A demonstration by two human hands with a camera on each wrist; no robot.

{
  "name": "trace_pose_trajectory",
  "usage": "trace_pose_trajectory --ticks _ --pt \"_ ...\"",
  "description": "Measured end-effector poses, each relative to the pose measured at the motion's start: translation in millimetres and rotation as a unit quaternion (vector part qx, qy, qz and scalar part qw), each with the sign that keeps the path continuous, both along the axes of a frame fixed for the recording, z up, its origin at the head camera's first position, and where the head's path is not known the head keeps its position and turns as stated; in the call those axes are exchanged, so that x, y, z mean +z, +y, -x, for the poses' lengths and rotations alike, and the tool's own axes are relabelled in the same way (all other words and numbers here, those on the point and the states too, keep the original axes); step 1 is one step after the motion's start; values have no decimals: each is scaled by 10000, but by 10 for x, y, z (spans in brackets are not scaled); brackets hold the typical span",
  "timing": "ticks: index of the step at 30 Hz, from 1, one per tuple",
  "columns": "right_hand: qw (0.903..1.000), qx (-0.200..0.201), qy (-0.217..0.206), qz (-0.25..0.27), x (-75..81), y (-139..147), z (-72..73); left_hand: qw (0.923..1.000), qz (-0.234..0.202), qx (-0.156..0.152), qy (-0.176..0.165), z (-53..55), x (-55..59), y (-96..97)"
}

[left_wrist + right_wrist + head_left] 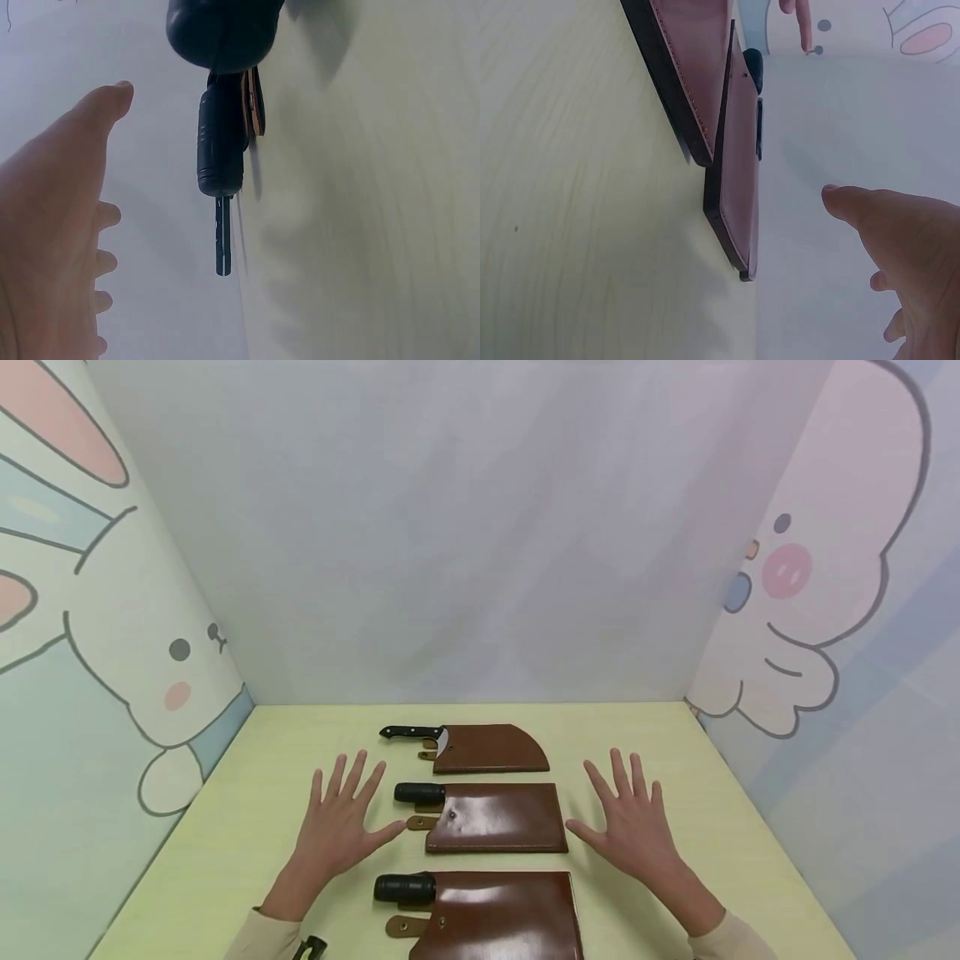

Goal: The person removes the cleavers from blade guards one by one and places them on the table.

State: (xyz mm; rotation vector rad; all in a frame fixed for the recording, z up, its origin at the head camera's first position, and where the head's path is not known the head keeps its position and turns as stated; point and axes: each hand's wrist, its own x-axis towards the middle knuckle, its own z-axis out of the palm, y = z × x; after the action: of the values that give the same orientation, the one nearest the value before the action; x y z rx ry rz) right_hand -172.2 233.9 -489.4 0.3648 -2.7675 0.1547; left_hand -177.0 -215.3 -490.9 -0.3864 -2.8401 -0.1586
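Observation:
Three cleaver-like knives in brown leather sheaths lie in a column, handles to the left. The far one has a riveted black handle and a rounded sheath end. The middle sheathed knife and the near sheathed knife, cut off by the frame's bottom, have thick dark handles. Beside the column on the left, my left hand has its fingers spread, holding nothing. My right hand mirrors it on the other side, also without anything in it. In the left wrist view the handles line up beyond the thumb.
A pale yellow tabletop carries the knives. A grey back wall and side panels with cartoon animals enclose it. A small black object shows by the left sleeve. Snap straps stick out left from the sheaths.

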Motion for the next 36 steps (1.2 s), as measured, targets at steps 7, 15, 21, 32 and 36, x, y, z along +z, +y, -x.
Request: trace_pose_trajectory --ticks 7,15,21,32,36 --pt "9996 224 130 146 19 0 -64 9998 -25 -74 -167 -139 -13 -7" --pt "9982 384 -40 448 22 -31 -174 9991 -311 -298 -57 -264 28 37" --pt "9969 552 -137 551 -1 -78 -269 9982 -308 -500 -154 -341 9 77" --pt "9901 1128 -266 787 -127 -214 -456 9895 -523 -1181 -650 -459 -90 100" --pt "9890 1205 -371 773 -174 -256 -527 9825 -667 -1486 -901 -479 -125 95"
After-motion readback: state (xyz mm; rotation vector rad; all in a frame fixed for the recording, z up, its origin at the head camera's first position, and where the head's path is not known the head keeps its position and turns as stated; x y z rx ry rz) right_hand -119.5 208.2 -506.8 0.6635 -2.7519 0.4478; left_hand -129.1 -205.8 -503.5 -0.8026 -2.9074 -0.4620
